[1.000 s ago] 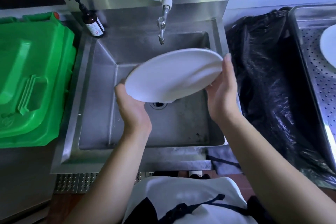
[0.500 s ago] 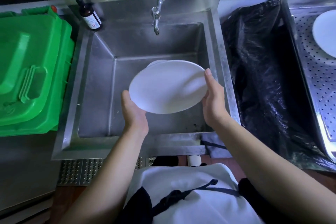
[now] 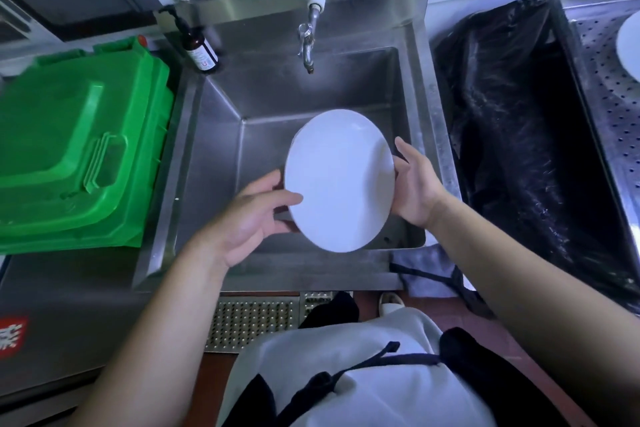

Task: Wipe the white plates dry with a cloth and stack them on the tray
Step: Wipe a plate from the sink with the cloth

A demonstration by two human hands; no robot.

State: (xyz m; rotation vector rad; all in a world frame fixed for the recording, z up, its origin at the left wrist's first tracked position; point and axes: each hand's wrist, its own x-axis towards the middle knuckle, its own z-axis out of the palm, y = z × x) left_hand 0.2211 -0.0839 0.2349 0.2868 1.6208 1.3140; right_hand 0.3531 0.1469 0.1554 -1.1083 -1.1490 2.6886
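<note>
Both hands' grip on plate [image 3: 339, 180] rim

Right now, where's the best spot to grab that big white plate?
By its thin rim, on opposite edges. The white plate is tilted above the sink, so coming from both sides, as the left hand and right hand do, probably steadies it.

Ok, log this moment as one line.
stage: plate held over sink | left hand: gripping | right hand: gripping | cloth: unused
</note>
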